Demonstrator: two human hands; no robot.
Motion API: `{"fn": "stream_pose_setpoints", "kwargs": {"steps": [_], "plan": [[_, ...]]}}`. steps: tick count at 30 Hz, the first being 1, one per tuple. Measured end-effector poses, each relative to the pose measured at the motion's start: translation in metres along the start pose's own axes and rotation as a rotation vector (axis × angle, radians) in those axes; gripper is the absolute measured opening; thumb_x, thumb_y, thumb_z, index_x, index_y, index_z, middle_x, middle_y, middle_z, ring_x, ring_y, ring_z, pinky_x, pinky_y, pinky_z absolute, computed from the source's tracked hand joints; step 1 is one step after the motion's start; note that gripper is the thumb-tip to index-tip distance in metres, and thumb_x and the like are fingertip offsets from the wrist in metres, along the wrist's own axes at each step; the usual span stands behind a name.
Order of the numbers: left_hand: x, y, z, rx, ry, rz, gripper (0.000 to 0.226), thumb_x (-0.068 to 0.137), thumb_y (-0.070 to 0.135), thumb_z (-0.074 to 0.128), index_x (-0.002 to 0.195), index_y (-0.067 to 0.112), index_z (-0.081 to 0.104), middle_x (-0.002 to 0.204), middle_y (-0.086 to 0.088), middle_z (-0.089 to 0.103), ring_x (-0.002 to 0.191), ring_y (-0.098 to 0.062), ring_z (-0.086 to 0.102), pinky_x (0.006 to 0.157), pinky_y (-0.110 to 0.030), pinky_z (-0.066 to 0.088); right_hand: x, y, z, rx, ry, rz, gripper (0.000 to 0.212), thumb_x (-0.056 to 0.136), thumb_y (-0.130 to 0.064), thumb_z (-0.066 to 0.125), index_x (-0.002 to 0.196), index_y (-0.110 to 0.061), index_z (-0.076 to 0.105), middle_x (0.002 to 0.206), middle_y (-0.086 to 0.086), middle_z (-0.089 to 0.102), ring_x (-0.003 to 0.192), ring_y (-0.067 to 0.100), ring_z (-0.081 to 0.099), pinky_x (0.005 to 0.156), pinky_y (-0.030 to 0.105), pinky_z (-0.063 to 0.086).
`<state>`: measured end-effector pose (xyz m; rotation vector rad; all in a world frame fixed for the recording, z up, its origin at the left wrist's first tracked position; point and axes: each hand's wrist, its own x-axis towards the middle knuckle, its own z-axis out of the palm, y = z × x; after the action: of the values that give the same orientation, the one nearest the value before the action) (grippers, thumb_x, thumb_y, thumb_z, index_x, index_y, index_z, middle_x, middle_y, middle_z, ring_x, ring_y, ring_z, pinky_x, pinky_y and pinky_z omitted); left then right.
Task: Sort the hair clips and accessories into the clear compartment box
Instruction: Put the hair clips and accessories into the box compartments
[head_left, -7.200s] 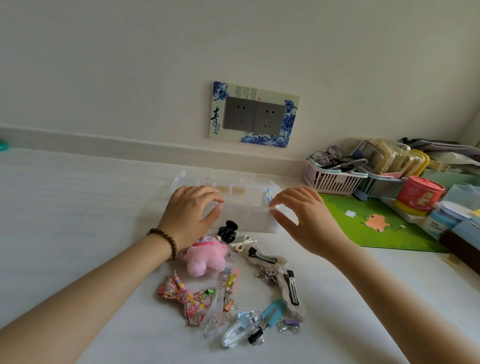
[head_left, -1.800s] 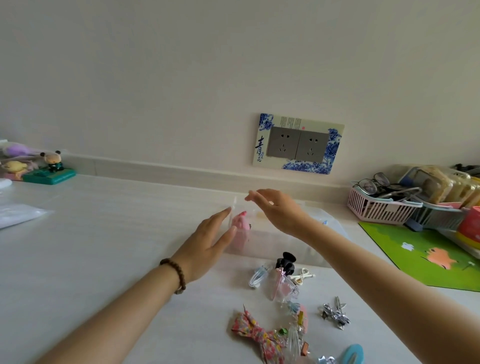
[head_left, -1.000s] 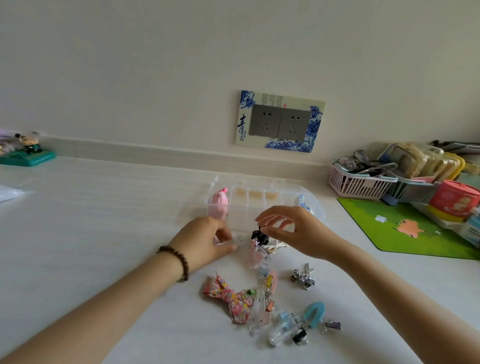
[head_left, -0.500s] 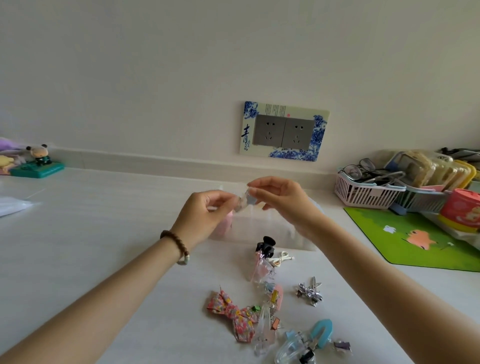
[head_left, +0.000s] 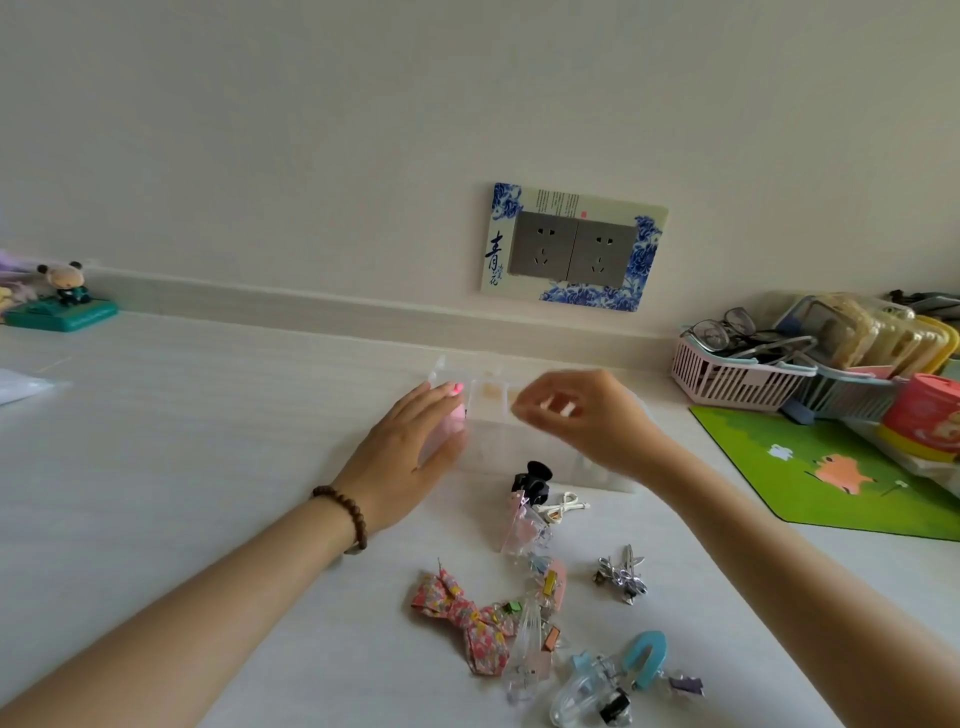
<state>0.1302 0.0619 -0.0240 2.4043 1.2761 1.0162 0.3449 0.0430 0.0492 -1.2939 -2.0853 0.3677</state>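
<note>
The clear compartment box (head_left: 519, 447) stands on the white table near the wall, with a pink plush clip (head_left: 456, 413) in its left end. My left hand (head_left: 400, 467) lies flat against the box's left side, fingers stretched out. Above the box's middle hovers my right hand (head_left: 587, 415), fingers curled and blurred; I cannot tell if anything is pinched in them. In front of the box lie a black claw clip (head_left: 532, 478), a white bow (head_left: 563, 506), a floral bow (head_left: 462, 618), silver clips (head_left: 621, 574), a blue clip (head_left: 644, 657) and clear clips (head_left: 576, 696).
A pink basket (head_left: 737, 376) holding glasses, more baskets and a red tub (head_left: 924, 415) crowd the right side, beside a green mat (head_left: 831, 467). A wall socket (head_left: 571, 247) is behind the box. A figurine on a teal base (head_left: 62, 306) sits far left.
Half a second ago both hands held a small clear clip up above the box. Now my left hand has dropped against the box's left side and my right hand has moved over the box.
</note>
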Motion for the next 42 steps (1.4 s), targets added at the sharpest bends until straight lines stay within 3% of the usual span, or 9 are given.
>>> {"fn": "stream_pose_setpoints", "kwargs": {"steps": [3,7,13,18,23,29,33,38,42], "plan": [[0.001,-0.001,0.002,-0.025,0.016,0.003,0.063,0.088,0.061,0.024,0.141,0.028,0.029,0.149,0.015,0.026,0.139,0.001,0.007,0.108,-0.017,0.008,-0.029,0.005,0.004,-0.088,-0.284,0.008,0.018,0.081,-0.034,0.066,0.097,-0.028,0.070,0.095,-0.016,0.068,0.076,0.001,0.061,0.066,0.008,0.047],[-0.001,-0.001,0.004,-0.065,0.039,-0.013,0.069,0.081,0.064,0.021,0.138,0.028,0.034,0.148,0.017,0.028,0.137,0.003,0.008,0.108,-0.017,0.009,-0.043,0.014,0.018,-0.083,-0.302,0.028,0.035,0.075,-0.037,0.072,0.109,-0.030,0.066,0.103,-0.010,0.057,0.080,0.008,0.059,0.072,0.008,0.043],[-0.002,-0.002,0.005,-0.080,0.066,-0.018,0.065,0.081,0.063,0.023,0.133,0.027,0.042,0.147,0.014,0.032,0.139,-0.003,0.012,0.113,-0.027,0.014,-0.045,0.009,0.018,-0.145,-0.354,-0.045,0.032,0.071,-0.031,0.077,0.102,-0.024,0.070,0.104,-0.007,0.052,0.082,0.011,0.056,0.072,0.017,0.048],[-0.001,-0.005,0.007,-0.085,0.079,-0.019,0.063,0.082,0.062,0.023,0.128,0.026,0.048,0.146,0.014,0.033,0.139,-0.004,0.013,0.113,-0.028,0.016,-0.052,0.014,0.018,-0.067,-0.267,-0.039,0.020,0.072,-0.023,0.077,0.089,-0.012,0.073,0.107,-0.003,0.062,0.083,0.012,0.063,0.070,0.017,0.052],[0.000,-0.006,0.008,-0.104,0.085,-0.015,0.063,0.083,0.062,0.023,0.127,0.025,0.049,0.145,0.014,0.035,0.139,-0.002,0.014,0.112,-0.027,0.017,-0.049,0.018,0.017,0.115,-0.122,0.052,0.017,0.076,-0.028,0.071,0.087,-0.014,0.073,0.088,-0.004,0.070,0.076,0.006,0.064,0.068,0.011,0.049],[-0.001,-0.005,0.005,-0.135,0.061,-0.022,0.064,0.080,0.064,0.024,0.125,0.027,0.050,0.145,0.017,0.034,0.138,0.000,0.013,0.111,-0.024,0.015,-0.005,-0.001,0.004,0.426,0.095,0.134,0.025,0.080,-0.023,0.068,0.085,0.001,0.070,0.065,-0.004,0.070,0.054,0.001,0.060,0.047,0.013,0.043],[-0.001,-0.004,0.002,-0.124,0.036,-0.010,0.072,0.076,0.073,0.021,0.129,0.030,0.046,0.145,0.020,0.030,0.136,0.003,0.010,0.108,-0.019,0.012,0.043,-0.002,0.010,0.329,0.133,0.169,0.018,0.080,-0.019,0.070,0.088,-0.003,0.066,0.072,0.006,0.072,0.054,0.009,0.060,0.049,0.012,0.044],[-0.002,-0.005,0.001,-0.108,0.034,-0.008,0.062,0.082,0.063,0.022,0.131,0.031,0.044,0.145,0.021,0.030,0.137,0.003,0.010,0.109,-0.020,0.012,0.059,0.010,0.026,-0.066,-0.082,0.138,0.019,0.081,-0.029,0.068,0.095,-0.016,0.071,0.088,0.001,0.071,0.065,0.004,0.055,0.067,0.022,0.048],[-0.001,-0.005,0.003,-0.096,0.040,0.004,0.061,0.082,0.062,0.022,0.129,0.030,0.045,0.146,0.019,0.030,0.138,0.001,0.010,0.108,-0.018,0.012,0.032,-0.001,0.007,-0.052,0.105,0.047,0.014,0.082,-0.030,0.067,0.089,-0.018,0.069,0.083,-0.003,0.067,0.071,0.016,0.058,0.068,0.029,0.050]]}}
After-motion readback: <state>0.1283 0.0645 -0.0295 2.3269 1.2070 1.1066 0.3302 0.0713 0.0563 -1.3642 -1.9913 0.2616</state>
